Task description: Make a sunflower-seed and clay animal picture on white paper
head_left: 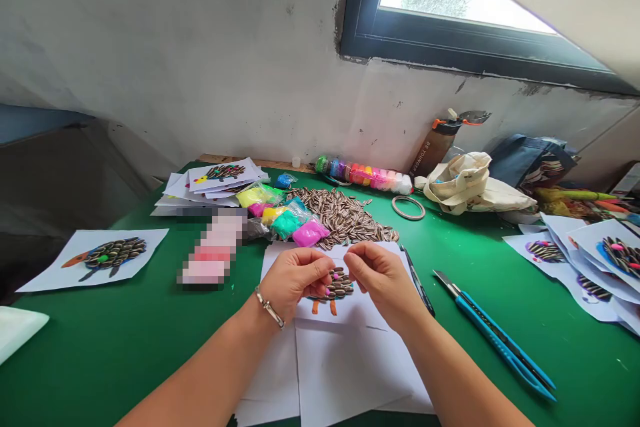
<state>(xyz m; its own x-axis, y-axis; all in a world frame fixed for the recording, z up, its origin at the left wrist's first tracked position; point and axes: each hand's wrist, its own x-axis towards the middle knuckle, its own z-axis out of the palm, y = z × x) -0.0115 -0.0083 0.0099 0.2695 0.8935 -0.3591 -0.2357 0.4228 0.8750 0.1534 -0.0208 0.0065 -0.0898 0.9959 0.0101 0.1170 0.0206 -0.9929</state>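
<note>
Green table [95,353] open beside paper [345,373]; left hand [295,280], right hand [383,283] at collage [337,285]

Both arms enter from the bottom of the view and go toward the middle. The left forearm [210,373] slants up to the right, and the right forearm [455,373] slants up to the left. The left hand [295,283] and the right hand [383,280] are near each other, with their backs upward, but they do not touch. The fingers [325,272] of both hands curl downward, and the fingertips [350,257] point to each other
</note>
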